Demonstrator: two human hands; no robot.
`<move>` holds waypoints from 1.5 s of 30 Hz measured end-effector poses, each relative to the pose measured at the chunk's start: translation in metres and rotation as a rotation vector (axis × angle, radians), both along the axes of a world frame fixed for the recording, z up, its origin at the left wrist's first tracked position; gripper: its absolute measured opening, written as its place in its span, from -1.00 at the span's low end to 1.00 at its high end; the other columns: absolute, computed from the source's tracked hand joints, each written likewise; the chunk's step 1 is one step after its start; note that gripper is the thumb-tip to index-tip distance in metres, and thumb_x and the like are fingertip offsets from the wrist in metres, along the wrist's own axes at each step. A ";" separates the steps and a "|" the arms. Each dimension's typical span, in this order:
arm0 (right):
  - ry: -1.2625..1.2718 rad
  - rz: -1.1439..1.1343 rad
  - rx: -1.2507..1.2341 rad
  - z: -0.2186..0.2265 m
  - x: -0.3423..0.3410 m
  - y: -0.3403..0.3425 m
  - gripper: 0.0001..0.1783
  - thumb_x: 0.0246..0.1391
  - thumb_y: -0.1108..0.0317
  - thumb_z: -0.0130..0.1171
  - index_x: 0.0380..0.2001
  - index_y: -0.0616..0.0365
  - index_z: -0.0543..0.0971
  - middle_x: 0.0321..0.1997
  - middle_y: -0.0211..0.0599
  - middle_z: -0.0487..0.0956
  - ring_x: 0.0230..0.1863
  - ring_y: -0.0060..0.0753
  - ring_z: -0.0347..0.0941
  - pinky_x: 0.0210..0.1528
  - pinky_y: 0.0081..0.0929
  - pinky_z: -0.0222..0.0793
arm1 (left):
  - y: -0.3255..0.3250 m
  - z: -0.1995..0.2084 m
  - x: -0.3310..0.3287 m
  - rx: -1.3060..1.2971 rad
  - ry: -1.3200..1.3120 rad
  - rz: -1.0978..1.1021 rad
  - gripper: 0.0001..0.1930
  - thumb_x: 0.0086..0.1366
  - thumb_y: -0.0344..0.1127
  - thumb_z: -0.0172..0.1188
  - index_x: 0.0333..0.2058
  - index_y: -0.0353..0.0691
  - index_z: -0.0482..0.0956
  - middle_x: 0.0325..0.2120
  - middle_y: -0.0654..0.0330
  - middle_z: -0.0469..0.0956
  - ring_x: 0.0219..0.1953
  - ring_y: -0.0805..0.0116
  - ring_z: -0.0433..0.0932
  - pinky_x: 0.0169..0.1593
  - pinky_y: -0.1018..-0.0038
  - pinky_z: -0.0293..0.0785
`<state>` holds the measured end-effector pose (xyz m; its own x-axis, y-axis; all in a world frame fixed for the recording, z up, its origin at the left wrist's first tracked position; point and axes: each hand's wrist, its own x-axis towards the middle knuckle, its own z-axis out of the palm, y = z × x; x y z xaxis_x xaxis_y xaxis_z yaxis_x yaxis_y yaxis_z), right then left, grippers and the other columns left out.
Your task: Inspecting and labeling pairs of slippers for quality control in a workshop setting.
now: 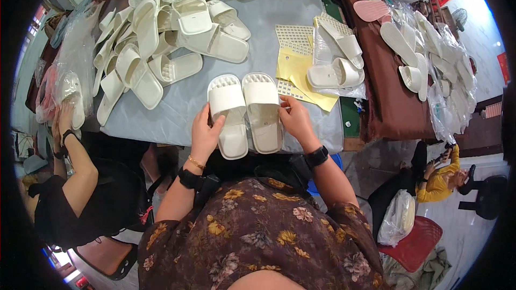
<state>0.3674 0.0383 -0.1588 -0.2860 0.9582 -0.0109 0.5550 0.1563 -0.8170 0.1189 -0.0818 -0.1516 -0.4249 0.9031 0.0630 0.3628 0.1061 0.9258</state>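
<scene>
Two white slippers lie side by side at the table's near edge, toes pointing away and heels toward me. My left hand grips the outer side of the left slipper, with the thumb over its edge. Curled fingers of my right hand hold the outer edge of the right slipper. Just beyond my right hand, yellow-backed sheets of small printed stickers are spread out. Another pair of white slippers rests there, partly over the sheets and a clear plastic bag.
A large heap of white slippers covers the table's far left. On the right, a brown-covered table bears more slippers and clear bags. A co-worker's hands touch a bagged slipper at the left. A red chair stands at lower right.
</scene>
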 end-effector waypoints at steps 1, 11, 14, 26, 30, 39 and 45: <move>0.034 0.020 0.014 0.000 -0.003 0.004 -0.59 0.04 0.45 0.19 0.00 0.30 0.50 -0.27 -0.10 0.62 -0.41 -0.34 0.56 -0.32 -0.43 0.48 | 0.000 0.008 0.002 -0.045 0.050 -0.041 -0.41 0.25 -0.28 0.24 0.18 -0.44 0.32 -0.01 -0.06 0.49 -0.02 0.12 0.50 0.06 0.30 0.41; -0.006 0.144 0.139 0.017 -0.009 -0.021 -0.89 0.01 0.40 0.19 -0.39 0.21 0.58 -0.41 -0.08 0.55 -0.35 -0.03 0.52 -0.29 -0.21 0.44 | -0.001 0.016 0.034 0.330 0.722 -0.372 -0.49 0.08 -0.31 0.32 0.06 -0.19 0.49 0.04 0.08 0.45 0.05 0.02 0.41 0.11 0.19 0.33; -0.171 0.130 0.143 0.012 -0.009 -0.023 -0.87 0.02 0.36 0.18 -0.42 0.19 0.59 -0.39 -0.07 0.56 -0.32 0.02 0.52 -0.26 -0.16 0.44 | 0.008 0.020 0.052 0.111 0.665 -0.371 -0.67 0.09 -0.31 0.31 -0.13 -0.16 0.58 -0.13 0.13 0.52 -0.08 0.09 0.48 -0.03 0.25 0.41; -0.134 0.139 0.105 0.022 -0.019 -0.031 -0.86 0.02 0.36 0.18 -0.34 0.12 0.62 -0.30 -0.13 0.57 -0.29 -0.01 0.53 -0.24 -0.17 0.46 | 0.025 -0.002 0.038 0.157 0.681 -0.034 -0.87 0.15 -0.32 0.27 -0.50 -0.15 0.52 -0.57 0.15 0.53 -0.49 0.14 0.54 -0.40 0.29 0.46; -0.173 0.178 0.200 0.011 -0.024 -0.029 -0.87 0.01 0.36 0.19 -0.33 0.10 0.61 -0.28 -0.17 0.57 -0.28 -0.02 0.53 -0.24 -0.16 0.46 | 0.017 -0.011 0.034 0.177 0.738 -0.070 -0.90 0.14 -0.34 0.28 -0.48 -0.16 0.55 -0.56 0.18 0.53 -0.49 0.14 0.54 -0.40 0.31 0.46; -0.209 0.166 0.196 0.013 -0.032 -0.026 -0.90 0.01 0.36 0.20 -0.38 0.11 0.55 -0.32 -0.16 0.54 -0.29 0.03 0.51 -0.27 -0.13 0.45 | 0.014 0.004 0.038 0.372 0.706 -0.191 -0.73 0.12 -0.42 0.23 -0.16 -0.21 0.58 -0.33 0.14 0.54 -0.28 0.12 0.54 -0.23 0.29 0.45; -0.268 0.185 0.249 0.008 -0.032 -0.028 -0.89 0.01 0.41 0.17 -0.38 0.16 0.49 -0.33 -0.09 0.51 -0.29 0.10 0.49 -0.27 -0.08 0.42 | 0.020 -0.003 0.049 0.363 0.773 -0.441 -0.67 0.12 -0.35 0.24 -0.10 -0.24 0.56 -0.06 0.15 0.52 0.03 0.15 0.44 0.06 0.25 0.34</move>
<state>0.3354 0.0098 -0.1508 -0.4726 0.8734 0.1175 0.6868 0.4486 -0.5718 0.1683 -0.0618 -0.1545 0.2244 0.8419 0.4907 0.8255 -0.4318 0.3635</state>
